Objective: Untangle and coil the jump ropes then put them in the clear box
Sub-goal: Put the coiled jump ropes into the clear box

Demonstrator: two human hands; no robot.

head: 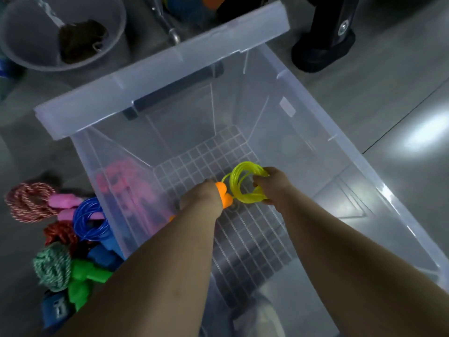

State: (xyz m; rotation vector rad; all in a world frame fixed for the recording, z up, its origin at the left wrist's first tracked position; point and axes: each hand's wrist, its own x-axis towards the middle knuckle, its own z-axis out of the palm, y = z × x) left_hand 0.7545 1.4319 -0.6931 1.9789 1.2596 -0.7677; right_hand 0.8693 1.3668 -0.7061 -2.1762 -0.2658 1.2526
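Observation:
Both my arms reach down inside the clear box (pixel 359 152). My left hand (pixel 201 198) grips the orange handles (pixel 224 194) of a jump rope. My right hand (pixel 273 184) holds that rope's coiled yellow-green cord (pixel 239 181) just above the box's gridded floor. On the floor left of the box lie several coiled ropes: a red-and-white rope with pink handles (pixel 26 201), a blue rope (pixel 88 218), a dark red rope (pixel 59 233) and a green-and-white rope with green handles (pixel 52 267). A pink shape (pixel 121 183) shows through the box's left wall.
The box lid (pixel 155 71) leans across the far rim. A grey bowl (pixel 60 32) with something brown in it stands at the back left. A black stand base (pixel 323 49) sits at the back right on the grey tiled floor.

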